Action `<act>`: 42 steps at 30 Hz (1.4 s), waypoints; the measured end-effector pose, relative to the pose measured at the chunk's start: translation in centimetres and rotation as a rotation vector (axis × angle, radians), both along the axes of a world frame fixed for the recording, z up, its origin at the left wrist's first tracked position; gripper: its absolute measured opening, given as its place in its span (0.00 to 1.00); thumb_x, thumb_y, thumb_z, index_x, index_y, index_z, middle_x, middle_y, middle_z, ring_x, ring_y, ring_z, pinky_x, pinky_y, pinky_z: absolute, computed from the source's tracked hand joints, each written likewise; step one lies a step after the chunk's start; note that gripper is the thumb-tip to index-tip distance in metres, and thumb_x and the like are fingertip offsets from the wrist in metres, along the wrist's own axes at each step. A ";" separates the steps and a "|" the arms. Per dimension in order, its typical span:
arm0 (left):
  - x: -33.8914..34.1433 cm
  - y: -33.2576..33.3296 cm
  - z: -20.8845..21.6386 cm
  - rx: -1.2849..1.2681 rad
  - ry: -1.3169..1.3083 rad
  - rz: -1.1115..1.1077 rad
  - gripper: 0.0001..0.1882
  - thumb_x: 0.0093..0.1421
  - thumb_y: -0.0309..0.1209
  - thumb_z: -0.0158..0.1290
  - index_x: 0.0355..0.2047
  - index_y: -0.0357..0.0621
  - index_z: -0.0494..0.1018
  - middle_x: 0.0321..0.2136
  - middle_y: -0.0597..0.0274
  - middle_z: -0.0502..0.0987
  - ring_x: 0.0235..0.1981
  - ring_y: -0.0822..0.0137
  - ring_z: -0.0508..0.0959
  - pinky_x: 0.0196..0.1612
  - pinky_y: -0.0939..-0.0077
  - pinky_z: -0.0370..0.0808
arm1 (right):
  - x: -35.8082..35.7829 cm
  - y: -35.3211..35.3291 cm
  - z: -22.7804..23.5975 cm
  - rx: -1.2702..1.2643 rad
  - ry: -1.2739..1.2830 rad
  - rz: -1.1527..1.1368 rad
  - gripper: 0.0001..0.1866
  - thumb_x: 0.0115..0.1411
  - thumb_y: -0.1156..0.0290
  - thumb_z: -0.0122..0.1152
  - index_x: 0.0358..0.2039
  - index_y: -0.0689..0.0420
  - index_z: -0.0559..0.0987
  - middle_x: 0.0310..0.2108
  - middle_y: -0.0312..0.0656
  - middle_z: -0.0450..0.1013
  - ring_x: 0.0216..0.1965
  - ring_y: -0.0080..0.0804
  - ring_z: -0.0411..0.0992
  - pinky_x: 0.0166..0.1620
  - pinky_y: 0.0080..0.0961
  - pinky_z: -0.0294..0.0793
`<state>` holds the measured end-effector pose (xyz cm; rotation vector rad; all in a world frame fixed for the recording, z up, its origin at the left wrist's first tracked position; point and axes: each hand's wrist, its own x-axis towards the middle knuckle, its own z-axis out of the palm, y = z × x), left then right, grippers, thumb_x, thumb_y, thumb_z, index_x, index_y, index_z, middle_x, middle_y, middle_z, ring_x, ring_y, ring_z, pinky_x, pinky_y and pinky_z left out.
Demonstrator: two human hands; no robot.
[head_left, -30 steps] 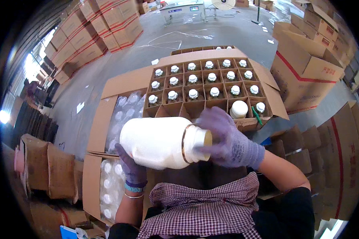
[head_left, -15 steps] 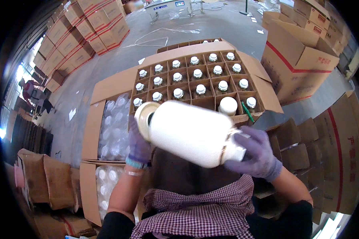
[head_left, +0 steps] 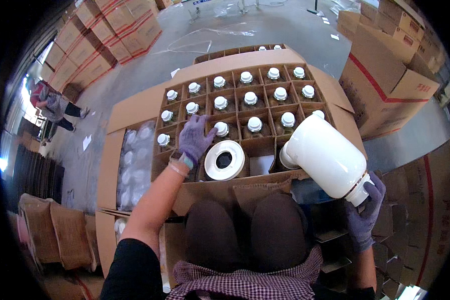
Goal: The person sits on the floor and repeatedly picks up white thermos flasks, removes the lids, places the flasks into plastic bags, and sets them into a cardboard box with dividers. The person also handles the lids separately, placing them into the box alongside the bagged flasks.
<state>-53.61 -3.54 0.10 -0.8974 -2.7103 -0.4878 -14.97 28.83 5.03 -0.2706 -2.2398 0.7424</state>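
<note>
In my right hand [head_left: 366,207] is the white-capped neck of a large, glossy white bottle [head_left: 327,155]. The bottle tilts, its neck low at the right and its base over the box's front right corner. My left hand [head_left: 196,139] is over the left part of the partitioned carton [head_left: 280,176], fingers apart, the thumb beside a white bottle cap [head_left: 221,129]. What lies under its palm is hidden. Close by, a cream ring-shaped piece [head_left: 213,165] with a dark round centre sits at a front cell. Another white rounded object [head_left: 286,158] shows behind the bottle's base.
Left of the carton, an open box [head_left: 107,170] holds clear plastic-wrapped items. An open carton with a red stripe [head_left: 385,90] stands at the right, cardboard dividers [head_left: 330,230] below it. Stacked cartons [head_left: 107,30] and a person [head_left: 57,106] are at the far left.
My right hand has carried the white bottle right and lower, away from my left hand. My left hand has moved forward over the carton. The cream ring now sits at a front cell.
</note>
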 end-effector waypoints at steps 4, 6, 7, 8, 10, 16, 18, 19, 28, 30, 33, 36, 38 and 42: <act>-3.1 4.4 -0.1 -0.380 -0.106 0.025 0.41 0.52 0.65 0.59 0.46 0.37 0.77 0.44 0.43 0.79 0.46 0.48 0.81 0.47 0.55 0.77 | -1.2 -0.3 -0.4 -0.082 0.031 0.018 0.31 0.49 0.76 0.72 0.53 0.53 0.68 0.59 0.53 0.63 0.61 0.51 0.63 0.63 0.45 0.63; -3.9 5.8 0.3 -0.566 -0.240 -0.039 0.43 0.48 0.69 0.59 0.42 0.37 0.79 0.38 0.44 0.81 0.43 0.49 0.83 0.46 0.55 0.78 | -1.6 -0.7 0.2 -0.050 0.023 0.017 0.32 0.49 0.75 0.72 0.53 0.53 0.69 0.59 0.53 0.63 0.61 0.51 0.63 0.64 0.45 0.63; -4.3 6.2 0.6 -0.660 -0.297 -0.067 0.44 0.46 0.71 0.59 0.39 0.37 0.80 0.35 0.44 0.82 0.42 0.50 0.83 0.45 0.55 0.78 | -2.0 -0.7 0.7 -0.034 0.034 0.025 0.32 0.48 0.75 0.72 0.53 0.53 0.68 0.59 0.53 0.63 0.61 0.51 0.63 0.63 0.45 0.63; -4.2 6.0 0.8 -0.589 -0.226 -0.077 0.41 0.47 0.72 0.57 0.31 0.40 0.81 0.29 0.44 0.83 0.38 0.49 0.84 0.43 0.55 0.78 | -2.2 -0.8 1.2 -0.017 0.045 0.037 0.32 0.48 0.75 0.73 0.53 0.53 0.68 0.59 0.53 0.63 0.61 0.52 0.63 0.63 0.45 0.63; -3.4 5.5 3.2 -0.449 -0.162 -0.011 0.39 0.47 0.69 0.59 0.31 0.39 0.80 0.29 0.43 0.82 0.37 0.48 0.83 0.42 0.55 0.78 | -2.0 -0.9 2.6 0.055 0.038 0.039 0.33 0.48 0.74 0.73 0.54 0.52 0.68 0.59 0.53 0.63 0.61 0.51 0.63 0.63 0.45 0.63; 8.0 -4.5 19.3 0.116 0.171 -0.141 0.32 0.44 0.44 0.73 0.46 0.41 0.76 0.37 0.50 0.76 0.39 0.50 0.80 0.43 0.60 0.77 | 0.0 -1.8 5.6 -0.248 0.232 0.107 0.36 0.51 0.59 0.74 0.56 0.55 0.68 0.58 0.49 0.64 0.60 0.45 0.64 0.62 0.42 0.65; 13.4 -7.5 23.7 0.082 0.213 -0.183 0.39 0.41 0.40 0.75 0.53 0.40 0.74 0.37 0.52 0.77 0.40 0.53 0.81 0.46 0.63 0.77 | 1.5 -2.4 7.2 -0.361 0.184 0.091 0.42 0.53 0.46 0.70 0.60 0.59 0.67 0.58 0.48 0.65 0.60 0.42 0.65 0.63 0.40 0.63; 16.2 -9.0 25.2 0.125 0.169 -0.194 0.44 0.40 0.39 0.76 0.57 0.40 0.71 0.38 0.53 0.78 0.41 0.55 0.81 0.47 0.64 0.76 | 1.6 -3.1 7.7 -0.447 0.209 0.125 0.43 0.53 0.45 0.69 0.61 0.59 0.66 0.58 0.49 0.65 0.60 0.42 0.65 0.63 0.40 0.63; 31.3 -14.6 17.6 0.406 -0.507 -0.278 0.64 0.40 0.50 0.76 0.70 0.37 0.52 0.55 0.38 0.71 0.55 0.50 0.76 0.59 0.55 0.72 | -2.2 -12.6 10.8 -0.715 0.026 0.662 0.37 0.55 0.51 0.56 0.60 0.64 0.72 0.55 0.50 0.71 0.56 0.40 0.71 0.60 0.37 0.69; 32.7 -16.5 15.8 0.259 -0.411 -0.323 0.65 0.41 0.51 0.75 0.71 0.37 0.50 0.57 0.37 0.70 0.61 0.43 0.70 0.66 0.53 0.64 | -2.9 -14.3 12.0 -0.565 -0.186 0.745 0.35 0.53 0.56 0.56 0.58 0.63 0.74 0.51 0.49 0.74 0.51 0.37 0.73 0.57 0.33 0.71; 33.8 -21.6 14.3 0.285 -0.554 -0.204 0.60 0.41 0.52 0.74 0.68 0.38 0.57 0.56 0.40 0.70 0.59 0.46 0.72 0.64 0.54 0.67 | -3.0 -15.2 10.3 -0.477 -0.365 0.740 0.24 0.59 0.63 0.54 0.55 0.59 0.76 0.44 0.46 0.76 0.45 0.33 0.74 0.52 0.30 0.73; 37.0 -25.3 8.7 0.221 -0.811 0.006 0.45 0.46 0.45 0.72 0.60 0.38 0.66 0.54 0.46 0.71 0.56 0.52 0.74 0.59 0.58 0.71 | -3.5 -16.6 4.2 -0.600 -0.456 0.717 0.17 0.64 0.67 0.53 0.51 0.58 0.76 0.47 0.44 0.74 0.47 0.34 0.73 0.53 0.29 0.73; 38.7 -24.7 6.1 0.506 -1.034 0.093 0.34 0.52 0.39 0.68 0.56 0.37 0.69 0.52 0.49 0.71 0.55 0.55 0.74 0.58 0.61 0.72 | -4.2 -15.7 0.5 -0.541 -0.446 0.750 0.14 0.65 0.70 0.50 0.49 0.59 0.76 0.47 0.44 0.73 0.48 0.36 0.73 0.53 0.29 0.72; 37.8 -19.7 5.8 0.747 -0.495 -0.032 0.23 0.67 0.30 0.49 0.61 0.38 0.63 0.54 0.50 0.71 0.53 0.58 0.75 0.56 0.67 0.73 | -3.2 -17.6 -0.9 -0.674 -0.407 0.746 0.14 0.68 0.72 0.43 0.46 0.63 0.76 0.48 0.47 0.73 0.49 0.40 0.72 0.54 0.30 0.72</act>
